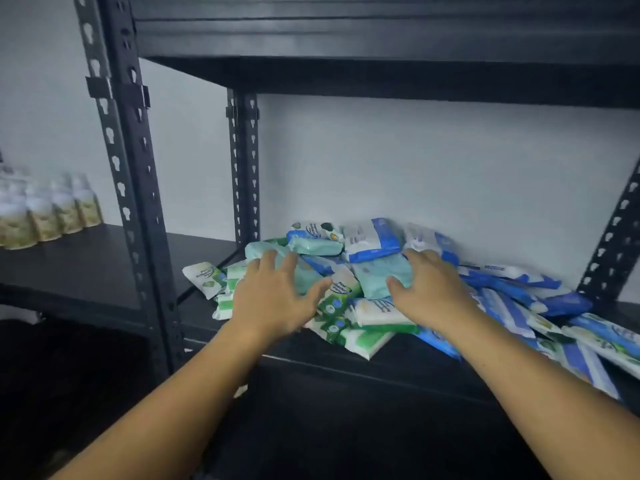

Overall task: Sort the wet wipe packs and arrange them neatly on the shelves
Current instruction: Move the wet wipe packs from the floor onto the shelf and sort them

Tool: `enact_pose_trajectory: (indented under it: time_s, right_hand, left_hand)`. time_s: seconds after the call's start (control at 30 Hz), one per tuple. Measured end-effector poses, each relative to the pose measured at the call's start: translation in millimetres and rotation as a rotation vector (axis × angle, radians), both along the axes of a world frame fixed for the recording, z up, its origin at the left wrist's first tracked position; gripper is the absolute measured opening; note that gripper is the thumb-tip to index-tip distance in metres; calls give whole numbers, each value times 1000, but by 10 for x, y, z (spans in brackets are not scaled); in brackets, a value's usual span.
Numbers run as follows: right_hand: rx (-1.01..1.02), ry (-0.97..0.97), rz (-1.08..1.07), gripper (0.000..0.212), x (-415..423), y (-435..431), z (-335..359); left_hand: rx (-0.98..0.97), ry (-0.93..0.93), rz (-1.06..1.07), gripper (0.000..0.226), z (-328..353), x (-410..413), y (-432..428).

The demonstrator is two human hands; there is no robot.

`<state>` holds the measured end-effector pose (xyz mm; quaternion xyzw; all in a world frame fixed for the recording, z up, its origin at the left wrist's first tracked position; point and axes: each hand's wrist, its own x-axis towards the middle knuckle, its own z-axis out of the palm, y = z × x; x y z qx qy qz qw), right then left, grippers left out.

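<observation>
Seen from the head camera, the jumbled heap of soft plastic wet wipe packs point(370, 244) lies on the black metal shelf point(398, 358), from its middle to its right end and back against the white wall, with teal, blue-and-white and green-and-white packs all mixed together. The left hand point(273, 299) lies flat with its fingers spread on a pale teal pack point(263, 249) at the left of the heap. The right hand point(429, 289) rests on a second teal pack point(377, 275) near the middle, fingers loosely bent and thumb against its near side, with no closed grip showing. The main risk is at the front edge. The green-and-white packs point(360, 341) reach almost to it, and the blue-striped packs point(588, 362) at the right seem to hang over it, so dragging or lifting from the middle would likely send these slippery wrappers sliding to the floor. Pulling a teal pack out from under its neighbours could tip the blue-and-white ones leaning on top. Sweeping leftward might push the small green-labelled pack point(204, 277) off the left end, towards the neighbouring shelf with its row of pale bottles point(52, 213). The frame is slightly blurred, so similar labels could be mis-sorted.
</observation>
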<state>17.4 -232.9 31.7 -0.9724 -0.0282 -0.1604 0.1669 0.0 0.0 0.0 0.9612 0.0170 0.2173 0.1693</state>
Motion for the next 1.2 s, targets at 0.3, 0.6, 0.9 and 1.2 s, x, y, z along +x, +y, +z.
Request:
enact_pose_trajectory:
  time_s: [0.3, 0.6, 0.9, 1.2]
  right_hand:
    - [-126, 180, -260, 136, 807, 356, -181]
    - [-138, 244, -270, 89, 822, 220, 9]
    - [-197, 268, -297, 116, 922, 217, -102]
    - [-205, 188, -293, 96, 838, 219, -33]
  left_hand:
    - [196, 273, 270, 102, 38, 1011, -11]
    - [226, 383, 71, 90, 243, 1115, 260]
    - [38, 471, 316, 144, 122, 1234, 250]
    - [45, 238, 359, 126, 209, 1128, 261]
